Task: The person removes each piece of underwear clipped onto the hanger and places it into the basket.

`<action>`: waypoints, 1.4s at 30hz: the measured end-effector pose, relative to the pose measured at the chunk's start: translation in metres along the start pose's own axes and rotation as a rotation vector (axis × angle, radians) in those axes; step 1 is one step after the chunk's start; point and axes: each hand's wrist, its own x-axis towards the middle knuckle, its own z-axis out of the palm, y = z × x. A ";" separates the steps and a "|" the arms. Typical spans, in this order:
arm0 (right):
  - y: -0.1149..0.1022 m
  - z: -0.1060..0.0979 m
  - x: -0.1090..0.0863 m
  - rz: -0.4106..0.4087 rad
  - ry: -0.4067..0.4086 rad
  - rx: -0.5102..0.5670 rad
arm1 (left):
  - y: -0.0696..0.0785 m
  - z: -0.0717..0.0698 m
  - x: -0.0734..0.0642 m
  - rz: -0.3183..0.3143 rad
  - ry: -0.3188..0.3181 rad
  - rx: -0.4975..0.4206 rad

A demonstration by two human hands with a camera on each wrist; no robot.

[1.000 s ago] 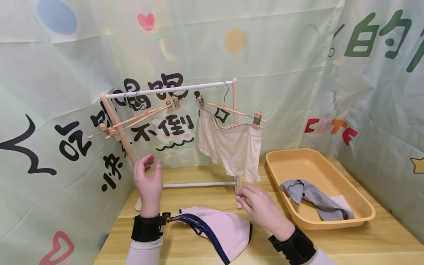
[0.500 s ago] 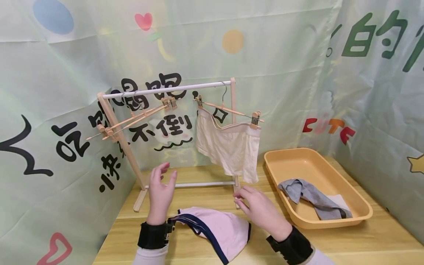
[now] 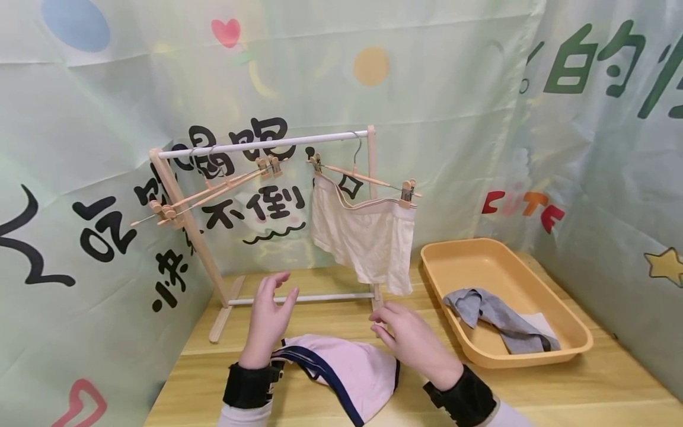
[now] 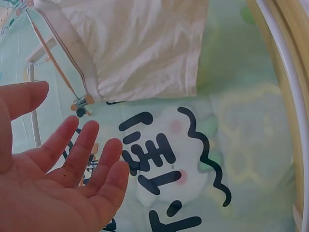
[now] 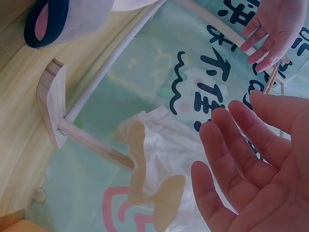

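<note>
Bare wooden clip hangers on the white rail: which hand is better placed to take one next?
Probably the left hand: empty and closer to the hangers. The right hand, also empty, is nearer the orange rectangular tray.

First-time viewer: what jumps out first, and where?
Probably the cream cloth shorts, clipped to a thin wooden hanger near the right end of the white-railed wooden rack. Next, likely the pink, navy-trimmed cloth garment on the wood-grain table, between the person's empty left hand and right hand. At right, a yellow-orange tray holds crumpled grey cloth.
</note>
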 end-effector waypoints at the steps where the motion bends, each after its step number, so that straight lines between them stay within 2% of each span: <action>1: -0.001 0.001 0.000 -0.003 -0.003 0.002 | 0.000 0.000 -0.001 0.002 -0.007 0.007; 8: -0.002 0.008 0.000 -0.011 -0.005 0.001 | -0.001 0.000 -0.002 -0.022 -0.084 0.034; 14: -0.001 0.015 -0.004 -0.036 -0.055 -0.018 | 0.002 0.005 -0.004 -0.021 -0.131 0.034; 22: -0.003 0.029 -0.011 -0.109 -0.271 -0.008 | 0.005 0.010 -0.008 -0.011 -0.158 0.031; 29: -0.007 0.043 -0.009 -0.190 -0.459 -0.002 | 0.008 0.015 -0.009 0.008 -0.159 0.055; 35: -0.011 0.051 -0.003 -0.256 -0.556 0.014 | 0.012 0.019 -0.012 0.016 -0.178 0.059; 42: -0.011 0.068 0.002 -0.295 -0.623 -0.001 | 0.013 0.020 -0.013 0.027 -0.180 0.061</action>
